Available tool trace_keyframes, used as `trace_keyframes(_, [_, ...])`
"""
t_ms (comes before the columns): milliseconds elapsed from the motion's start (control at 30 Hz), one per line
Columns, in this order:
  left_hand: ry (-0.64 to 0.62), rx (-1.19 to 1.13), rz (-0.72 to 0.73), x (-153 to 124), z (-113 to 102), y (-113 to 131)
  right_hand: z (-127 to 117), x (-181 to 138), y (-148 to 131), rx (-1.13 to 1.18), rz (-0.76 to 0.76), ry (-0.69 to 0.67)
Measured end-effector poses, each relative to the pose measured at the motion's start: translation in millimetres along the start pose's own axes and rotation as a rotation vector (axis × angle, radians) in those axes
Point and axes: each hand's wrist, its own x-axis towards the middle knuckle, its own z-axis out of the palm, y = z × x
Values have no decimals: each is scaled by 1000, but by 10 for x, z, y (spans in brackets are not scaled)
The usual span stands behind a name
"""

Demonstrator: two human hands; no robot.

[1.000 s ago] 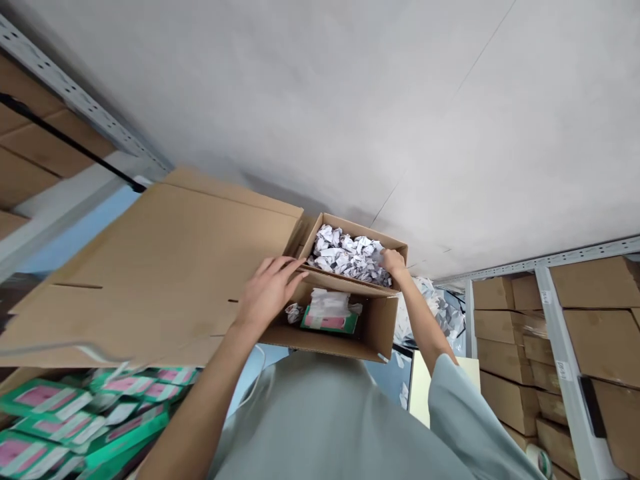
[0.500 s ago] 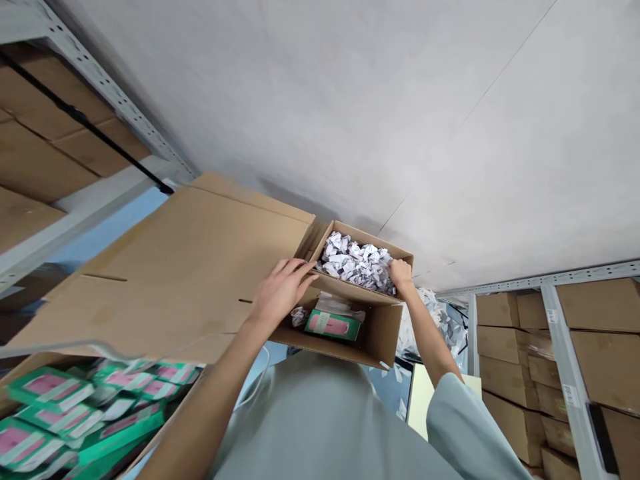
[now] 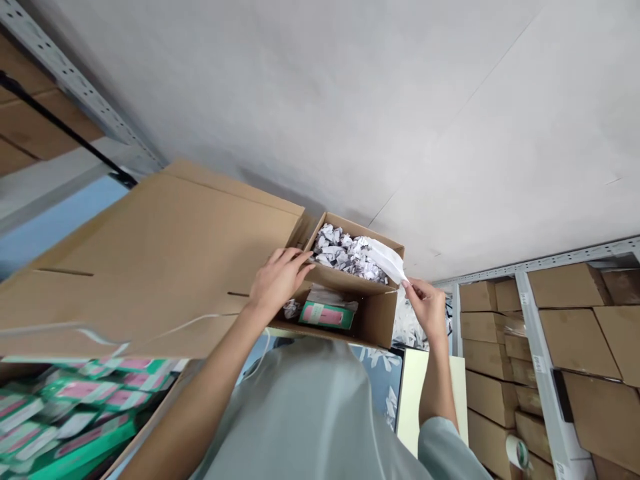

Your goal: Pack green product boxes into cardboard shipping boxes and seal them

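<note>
Pinching white sheet (image 3: 385, 257) with right hand (image 3: 427, 303) at four o'clock of box (image 3: 363, 233); likely light, limp, best held by end; resting loosely spread left hand (image 3: 277, 280) at nine.

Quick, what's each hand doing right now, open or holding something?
Left hand: at the far box's near left corner; whether it's gripping can't be told.
Right hand: closed, pinching the end of a white strip.

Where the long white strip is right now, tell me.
In the head view, just right of centre, the white strip runs from the right hand over the right end of the carton of crumpled paper.
</note>
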Motion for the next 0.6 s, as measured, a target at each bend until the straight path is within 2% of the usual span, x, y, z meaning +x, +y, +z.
trace_keyframes(100, [-16,-37,-14,-1,0,21,67,-258,-176,61,1,-103])
trace_keyframes(200, [-5,-106,-30,11,11,28,249,-418,-283,24,13,-266])
trace_keyframes(367, [103,-290,-7,-14,-36,23,618,-518,-313,-69,-30,-517])
trace_keyframes(500, [182,-321,-61,-227,-133,-8,819,-506,-302,-222,-17,-704])
trace_keyframes(600, [201,-305,-130,-488,-166,-72,796,-556,-273,-223,26,-739])
